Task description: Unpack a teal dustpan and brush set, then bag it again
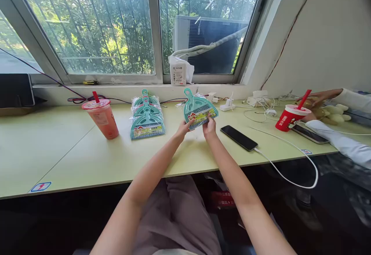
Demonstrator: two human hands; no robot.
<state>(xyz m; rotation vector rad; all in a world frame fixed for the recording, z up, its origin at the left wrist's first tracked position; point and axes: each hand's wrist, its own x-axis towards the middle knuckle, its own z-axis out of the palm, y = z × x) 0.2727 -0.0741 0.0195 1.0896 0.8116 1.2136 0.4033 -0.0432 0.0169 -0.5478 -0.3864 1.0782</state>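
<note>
Resting between hands (185,127): dustpan set (198,109)

Desk (72,150): runs along the wall under the window (95,26).
Drink cup (102,118): on the desk, left of the stack of dustpan packs (147,119).
Dustpan pack (199,110): held above the desk between left hand (183,128) and right hand (209,127), right of the stack.
Phone (238,137): on the desk, right of the hands, cable (290,170) trailing over the front edge.
Tissue pack (179,71): on the sill, behind the dustpan pack.
Second cup (290,117): far right, beside another person's sleeve (342,144).
</note>
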